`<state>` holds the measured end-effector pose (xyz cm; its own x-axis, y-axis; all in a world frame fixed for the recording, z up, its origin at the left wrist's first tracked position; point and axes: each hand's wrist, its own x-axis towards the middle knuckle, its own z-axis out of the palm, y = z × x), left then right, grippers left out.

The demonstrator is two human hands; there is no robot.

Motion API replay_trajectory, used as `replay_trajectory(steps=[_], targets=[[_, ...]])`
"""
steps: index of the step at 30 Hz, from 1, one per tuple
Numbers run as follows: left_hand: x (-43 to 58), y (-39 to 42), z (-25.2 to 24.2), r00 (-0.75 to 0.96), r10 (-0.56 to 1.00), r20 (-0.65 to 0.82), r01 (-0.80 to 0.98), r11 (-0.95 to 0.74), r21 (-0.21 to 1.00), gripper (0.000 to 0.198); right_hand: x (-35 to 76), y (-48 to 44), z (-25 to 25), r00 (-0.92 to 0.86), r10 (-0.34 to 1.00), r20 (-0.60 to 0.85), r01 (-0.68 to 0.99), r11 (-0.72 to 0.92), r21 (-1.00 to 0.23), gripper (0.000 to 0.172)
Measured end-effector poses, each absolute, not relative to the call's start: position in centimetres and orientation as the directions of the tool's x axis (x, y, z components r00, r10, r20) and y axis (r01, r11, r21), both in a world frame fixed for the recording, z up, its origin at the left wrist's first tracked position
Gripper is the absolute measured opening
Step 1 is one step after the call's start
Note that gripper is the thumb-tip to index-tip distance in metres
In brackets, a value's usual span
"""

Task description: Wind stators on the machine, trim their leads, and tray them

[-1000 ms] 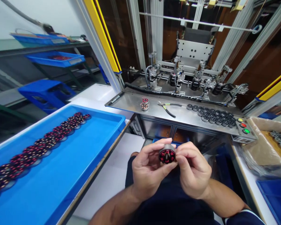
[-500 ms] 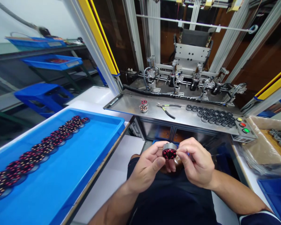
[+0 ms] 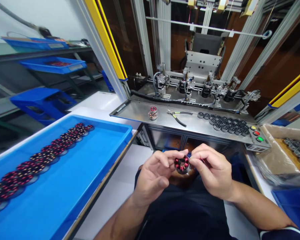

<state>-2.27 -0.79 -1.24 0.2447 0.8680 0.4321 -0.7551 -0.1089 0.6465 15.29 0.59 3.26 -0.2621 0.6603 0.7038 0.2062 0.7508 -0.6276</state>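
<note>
In front of my lap, my left hand holds a small round motor stator with its fingers behind and over it; the thumb stands off it. Red wire coils ring its dark, open centre, and the face is tilted up toward me. My right hand is closed at the stator's right edge, thumb and forefinger pinching a thin red wire. Two wound stators stand on the metal ledge, beside wire cutters with black and green handles.
Left is a blue tray with rows of wound stators. Several dark stator cores sit on the ledge near push buttons. Behind stands a winding machine. A lined carton with more cores is at right.
The stator has turned in my left hand, so its coil face now points more upward. My left thumb has come away from it. My right hand stays pinched at its edge.
</note>
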Motion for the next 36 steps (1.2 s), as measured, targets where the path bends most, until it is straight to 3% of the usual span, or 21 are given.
replay_trajectory(steps=[2,5,7,10,12,17,21,23,25,28,32,36], targets=[[-2.1,-0.8,-1.1,0.251,0.89,0.382,-0.763,-0.061,0.643,0.035,15.5,0.7,3.4,-0.312,0.604,0.733,0.184,0.796,-0.577,0.01],[-2.0,-0.8,-1.2,0.446,0.859,0.25,-0.664,0.131,0.736,0.047,15.9,0.9,3.7,-0.362,0.52,0.773,0.195,0.854,-0.483,0.009],[-1.9,-0.8,-1.5,0.564,0.798,0.21,-0.594,0.217,0.775,0.044,16.3,0.9,3.9,-0.389,0.481,0.786,0.221,0.877,-0.427,0.009],[-1.6,-0.8,-1.9,0.556,0.795,0.245,-0.615,0.195,0.764,0.03,16.5,0.7,4.1,-0.411,0.451,0.793,0.278,0.89,-0.362,0.008],[-1.5,-0.8,-1.8,0.499,0.82,0.28,-0.653,0.143,0.744,0.025,16.4,0.4,4.1,-0.375,0.479,0.794,0.325,0.87,-0.371,0.01],[-1.4,-0.9,-0.9,0.328,0.875,0.358,-0.7,-0.03,0.714,0.021,16.0,0.1,4.2,-0.261,0.618,0.742,0.317,0.781,-0.539,0.013],[-1.4,-1.1,-0.7,0.22,0.891,0.398,-0.745,-0.11,0.658,0.024,16.1,0.4,4.3,-0.303,0.597,0.743,0.25,0.802,-0.543,0.012],[-1.2,-1.1,-0.8,0.244,0.911,0.333,-0.752,-0.039,0.658,0.036,16.3,0.6,4.3,-0.347,0.541,0.766,0.216,0.841,-0.496,0.011],[-0.9,-1.2,-1.0,0.395,0.888,0.236,-0.704,0.127,0.699,0.046,16.5,0.7,4.2,-0.374,0.491,0.787,0.199,0.871,-0.45,0.01],[-0.6,-1.2,-1.4,0.553,0.817,0.162,-0.622,0.276,0.733,0.039,16.9,0.8,4.3,-0.39,0.451,0.803,0.206,0.893,-0.401,0.01],[-0.6,-1.3,-1.5,0.448,0.878,0.166,-0.638,0.184,0.748,0.033,17.8,1.0,4.4,-0.439,0.416,0.797,0.131,0.907,-0.401,0.018],[-0.6,-1.3,-1.4,0.408,0.893,0.189,-0.647,0.137,0.75,0.031,18.9,1.6,4.8,-0.471,0.475,0.743,0.119,0.869,-0.481,0.04]])
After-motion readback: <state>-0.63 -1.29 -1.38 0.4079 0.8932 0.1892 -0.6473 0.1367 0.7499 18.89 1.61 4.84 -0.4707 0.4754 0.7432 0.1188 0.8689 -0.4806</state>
